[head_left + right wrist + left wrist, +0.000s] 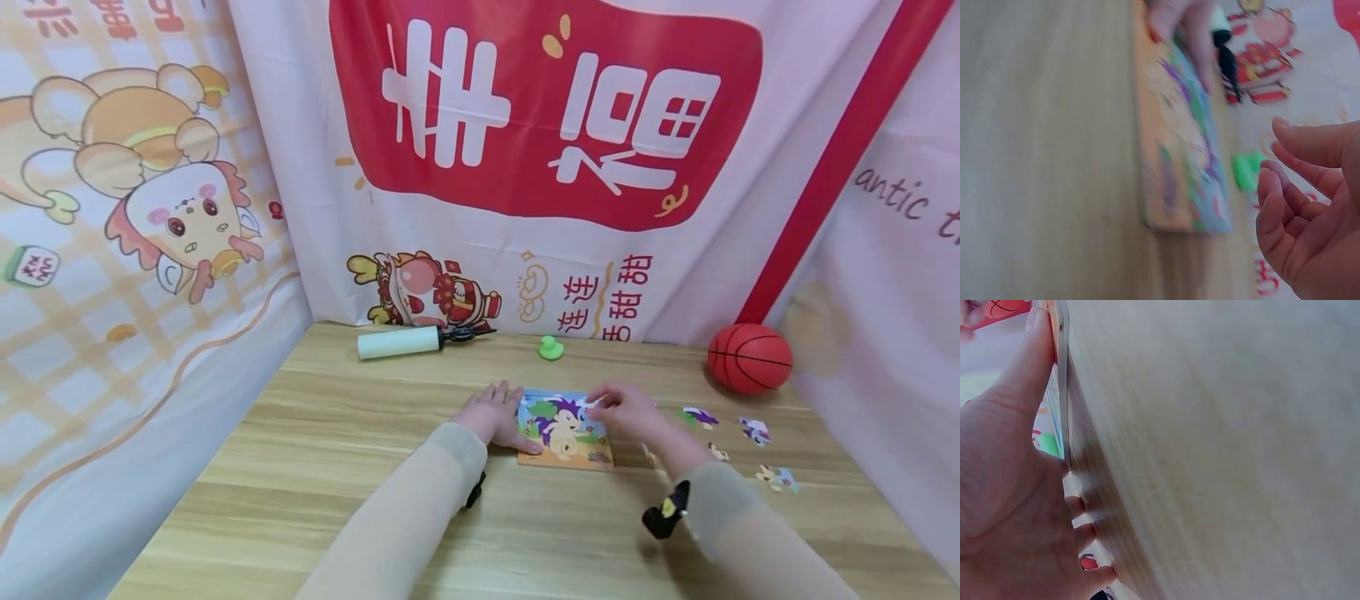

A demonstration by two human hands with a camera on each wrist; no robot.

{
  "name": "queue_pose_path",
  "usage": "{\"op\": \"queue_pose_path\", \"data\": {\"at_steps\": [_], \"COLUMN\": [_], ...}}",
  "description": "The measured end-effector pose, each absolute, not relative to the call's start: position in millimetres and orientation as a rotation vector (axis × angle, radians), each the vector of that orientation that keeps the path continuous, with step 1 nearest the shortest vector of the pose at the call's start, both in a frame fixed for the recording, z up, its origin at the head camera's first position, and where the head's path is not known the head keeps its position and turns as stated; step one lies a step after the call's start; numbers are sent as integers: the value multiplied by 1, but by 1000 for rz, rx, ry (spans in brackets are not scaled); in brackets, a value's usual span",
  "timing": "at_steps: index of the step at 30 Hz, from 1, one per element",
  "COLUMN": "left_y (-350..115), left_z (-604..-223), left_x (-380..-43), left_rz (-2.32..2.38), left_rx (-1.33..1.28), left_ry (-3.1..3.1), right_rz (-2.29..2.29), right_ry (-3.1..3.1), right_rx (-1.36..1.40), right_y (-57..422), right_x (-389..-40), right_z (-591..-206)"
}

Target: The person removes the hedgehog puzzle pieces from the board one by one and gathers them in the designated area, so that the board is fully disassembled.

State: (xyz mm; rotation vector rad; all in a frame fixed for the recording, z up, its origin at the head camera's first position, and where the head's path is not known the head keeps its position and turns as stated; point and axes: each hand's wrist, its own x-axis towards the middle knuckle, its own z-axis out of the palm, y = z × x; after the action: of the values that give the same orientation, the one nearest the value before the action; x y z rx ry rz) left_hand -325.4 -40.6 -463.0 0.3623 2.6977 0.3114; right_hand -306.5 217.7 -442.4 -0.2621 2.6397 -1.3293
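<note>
Puzzle board (566, 433) flat on the table (300, 467), toward the far edge, right of middle; cartoon animal picture, its far right part partly covered by a hand. Left hand (491, 417) spread, fingers straight, thumb laid over the board's near left part, fingers by its left edge. Left wrist view shows the board almost edge-on, cut off at top; its picture barely readable there. Right hand (628, 412) hovers above the board's far right corner, fingers loosely bent; right wrist view shows thumb and fingertips apart, no piece visible between them. That view is blurred on the board, left hand cut off at top.

Loose puzzle pieces (755, 431) scattered between board and table's right edge; at least one partly hidden by the right forearm, print on them too small to make out. Red basketball (750, 358) at the far right corner. Green duck (551, 348) near the far edge, beyond the board. Pale pump (401, 342) with black end lies along the far edge, near the far left corner. Table's near edge out of frame. Printed cloth (547, 108) hangs behind, cut off at top. Both sleeves cropped at the bottom.
</note>
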Motion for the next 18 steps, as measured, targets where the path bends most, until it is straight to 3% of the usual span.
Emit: {"op": "queue_pose_path", "data": {"at_steps": [8, 18], "left_y": [-39, -38], "left_z": [-461, -482], "left_x": [-325, -342], "left_rz": [279, 292], "left_rx": [402, 379], "left_ry": [2712, 2692], "right_rz": [-1167, -1004], "right_ry": [2534, 2609], "right_rx": [-468, -501], "right_y": [165, 154], "right_x": [-301, -302], "right_z": [-463, -481]}}
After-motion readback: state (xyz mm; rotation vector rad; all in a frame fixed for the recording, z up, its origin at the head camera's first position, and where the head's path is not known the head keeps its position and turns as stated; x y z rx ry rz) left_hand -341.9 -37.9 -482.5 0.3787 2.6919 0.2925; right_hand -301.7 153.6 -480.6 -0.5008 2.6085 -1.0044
